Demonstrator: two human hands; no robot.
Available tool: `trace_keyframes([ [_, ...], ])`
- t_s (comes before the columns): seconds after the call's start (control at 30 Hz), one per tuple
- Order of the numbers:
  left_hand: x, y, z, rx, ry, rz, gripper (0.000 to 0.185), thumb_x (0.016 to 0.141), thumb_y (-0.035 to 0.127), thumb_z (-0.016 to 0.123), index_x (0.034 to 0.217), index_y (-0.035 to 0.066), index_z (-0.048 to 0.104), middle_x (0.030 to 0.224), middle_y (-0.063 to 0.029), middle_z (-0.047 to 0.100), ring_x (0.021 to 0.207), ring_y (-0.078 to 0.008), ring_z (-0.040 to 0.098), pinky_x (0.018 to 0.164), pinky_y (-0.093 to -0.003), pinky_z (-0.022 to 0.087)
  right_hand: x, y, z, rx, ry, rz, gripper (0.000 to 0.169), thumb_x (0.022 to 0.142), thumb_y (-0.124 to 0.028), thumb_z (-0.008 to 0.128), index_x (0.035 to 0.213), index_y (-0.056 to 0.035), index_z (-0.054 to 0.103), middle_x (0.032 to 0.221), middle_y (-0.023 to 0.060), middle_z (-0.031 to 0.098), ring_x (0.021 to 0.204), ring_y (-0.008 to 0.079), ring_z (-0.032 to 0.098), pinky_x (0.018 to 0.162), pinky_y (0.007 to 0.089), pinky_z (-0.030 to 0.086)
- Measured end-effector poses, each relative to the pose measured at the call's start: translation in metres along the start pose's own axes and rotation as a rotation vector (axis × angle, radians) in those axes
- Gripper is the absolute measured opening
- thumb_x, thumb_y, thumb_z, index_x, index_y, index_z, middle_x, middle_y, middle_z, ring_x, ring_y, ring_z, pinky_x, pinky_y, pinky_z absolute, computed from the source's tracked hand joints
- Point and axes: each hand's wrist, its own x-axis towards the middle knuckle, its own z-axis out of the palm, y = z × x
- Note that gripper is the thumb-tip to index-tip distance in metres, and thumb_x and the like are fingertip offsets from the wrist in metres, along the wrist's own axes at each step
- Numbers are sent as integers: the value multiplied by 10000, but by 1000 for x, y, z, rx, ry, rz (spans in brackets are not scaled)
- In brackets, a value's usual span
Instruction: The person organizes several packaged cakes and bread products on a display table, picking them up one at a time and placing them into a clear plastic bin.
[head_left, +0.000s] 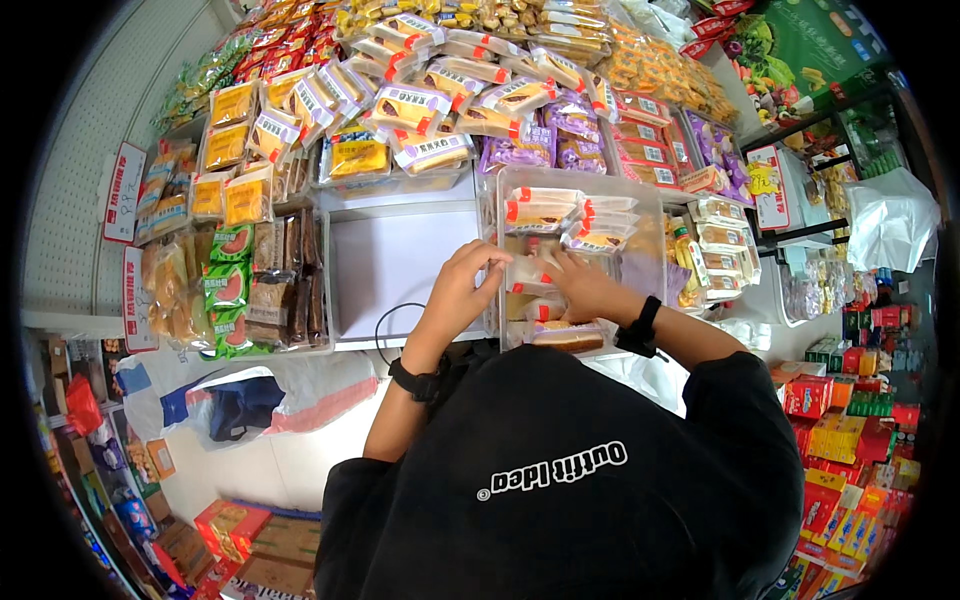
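My right hand (589, 289) reaches into a clear plastic bin (504, 217), its fingers among wrapped bread rolls. Its fingertips are at a wrapped roll (532, 283) with red wrapper ends; whether they grip it is hidden. At the bin's left side is my left hand (472, 276), thumb and fingers bent, fingertips over the rim; I cannot tell if they pinch anything. Wrapped rolls (541, 210) lie in stacks at the bin's far end, and another roll (568, 336) lies at its near end. Left of the bin is a white-bottomed display compartment (401, 277).
Heaped packaged breads (411, 109) cover the far display. A bin at left holds green watermelon-printed packs (227, 289) and brown packs (268, 307). A thin black cord (377, 330) loops over the compartment's front edge. Plastic bags (247, 397) hang below; cartons (232, 529) stand on the floor.
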Motion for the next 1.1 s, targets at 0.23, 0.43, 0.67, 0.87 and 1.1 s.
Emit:
trace_keyframes([
  [0.23,2,6,-12,-36,-80,-52,122,880,26,576,982,30,642,915,-86,616,838,-201,601,750,-294,473,35,17,-24,352,61,97,901,633,-445,792,1382,-163,378,1138,225,593,1002,408,602,827,458,498],
  [0.43,0,0,-18,-57,-67,-24,115,887,40,576,974,30,650,916,-83,623,841,-190,603,760,-295,473,41,6,-19,190,116,68,742,643,-391,746,1289,-161,462,937,202,657,851,381,645,744,453,512],
  [0.67,-4,-16,-47,-167,117,-91,114,906,62,564,981,30,644,954,-63,653,901,-163,618,799,-297,486,-12,23,-128,883,45,150,659,738,-282,731,1301,-45,483,1111,122,652,949,240,656,828,346,517],
  [0.87,-13,-41,-56,-242,377,-226,108,916,71,562,992,34,628,921,-69,674,862,-162,653,747,-277,502,23,-20,-127,1507,-91,356,412,864,-370,651,1129,-59,596,1011,44,650,881,137,642,703,283,546],
  [1.1,-32,-67,-92,-253,573,-321,88,915,41,554,952,20,631,873,-62,677,829,-135,649,739,-260,498,116,-54,-169,1680,-153,290,261,843,-329,691,900,-80,638,936,58,658,797,144,654,679,300,559],
])
